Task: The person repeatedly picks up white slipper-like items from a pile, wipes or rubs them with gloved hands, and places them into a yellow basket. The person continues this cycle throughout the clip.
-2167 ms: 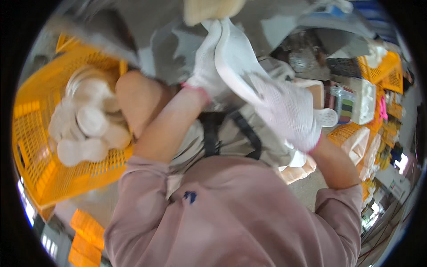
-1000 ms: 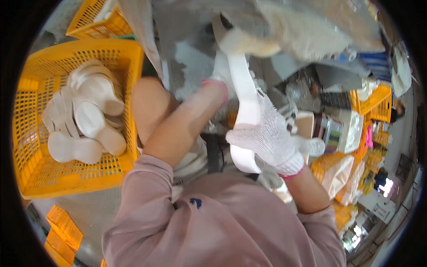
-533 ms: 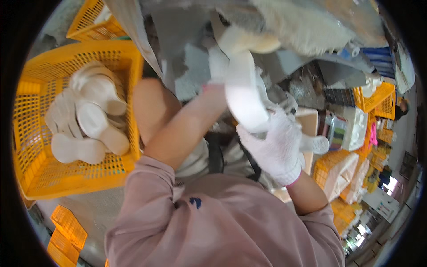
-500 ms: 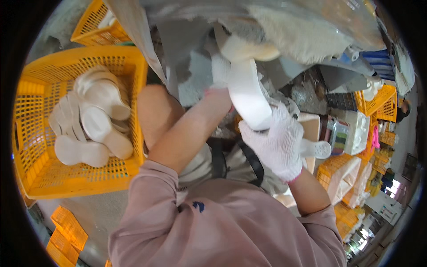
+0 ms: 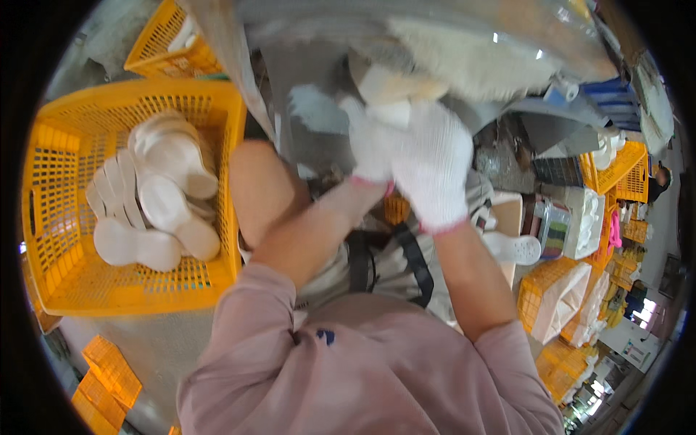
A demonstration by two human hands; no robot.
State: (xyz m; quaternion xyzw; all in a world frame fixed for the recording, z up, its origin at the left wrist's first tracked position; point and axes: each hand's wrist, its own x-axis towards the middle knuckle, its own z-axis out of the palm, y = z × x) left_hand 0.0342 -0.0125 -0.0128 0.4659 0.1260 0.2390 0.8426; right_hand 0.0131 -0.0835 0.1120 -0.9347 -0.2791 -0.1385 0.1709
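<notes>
My left hand (image 5: 371, 145) and my right hand (image 5: 436, 163), both in white knit gloves, are close together ahead of me. They are closed round a white shoe sole (image 5: 392, 114). Only a small part of this sole shows; the gloves cover most of it. It sits right at a rounded cream wheel or roller (image 5: 399, 85) under the grey machine hood (image 5: 319, 54); whether the two touch I cannot tell. Another white sole (image 5: 512, 248), with small holes at its end, lies to the right of my right forearm.
On the left stands a yellow plastic crate (image 5: 138, 303) with several off-white soles (image 5: 161, 203) heaped in it. A smaller yellow crate (image 5: 170, 65) is behind it. Stacked crates and white sacks (image 5: 562, 301) line the right side, where a person (image 5: 658, 185) appears far off.
My right hand has moved up and left, beside my left hand. The sole has gone with it toward the wheel and is now mostly hidden.
</notes>
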